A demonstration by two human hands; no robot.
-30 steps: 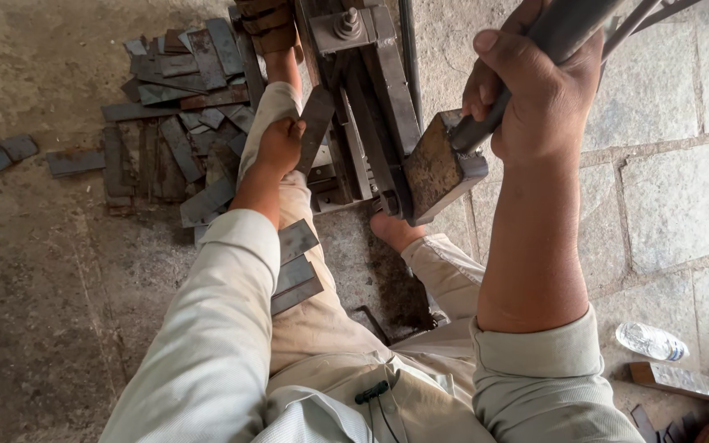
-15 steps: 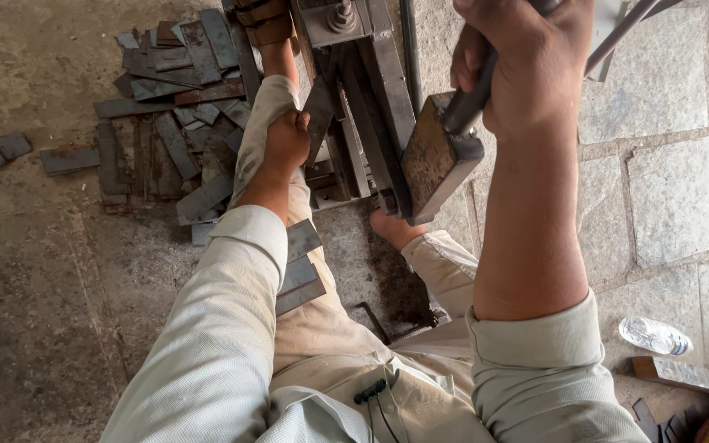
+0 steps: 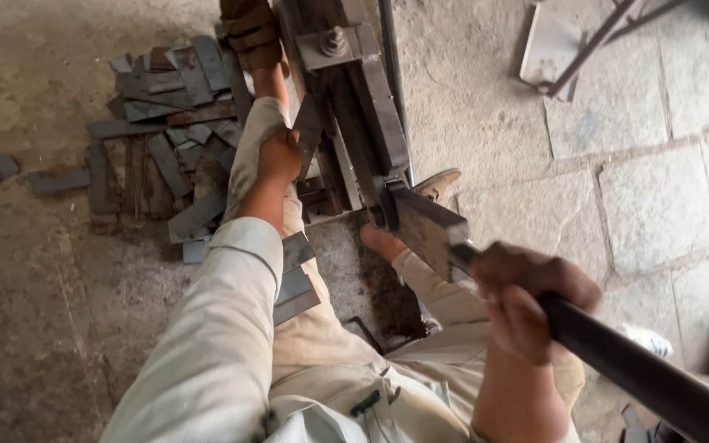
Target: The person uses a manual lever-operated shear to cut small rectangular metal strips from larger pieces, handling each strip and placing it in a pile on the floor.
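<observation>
While the right hand (image 3: 527, 299) is closed around the dark lever (image 3: 642, 373) of the shear (image 3: 363, 123), the left hand (image 3: 279, 156) grips a metal strip (image 3: 309, 131) and holds it against the blade. The lever sits low — near the person's lap. Cut strips (image 3: 166, 123) lie piled on the floor (image 3: 34, 312) just left of the shear.
</observation>
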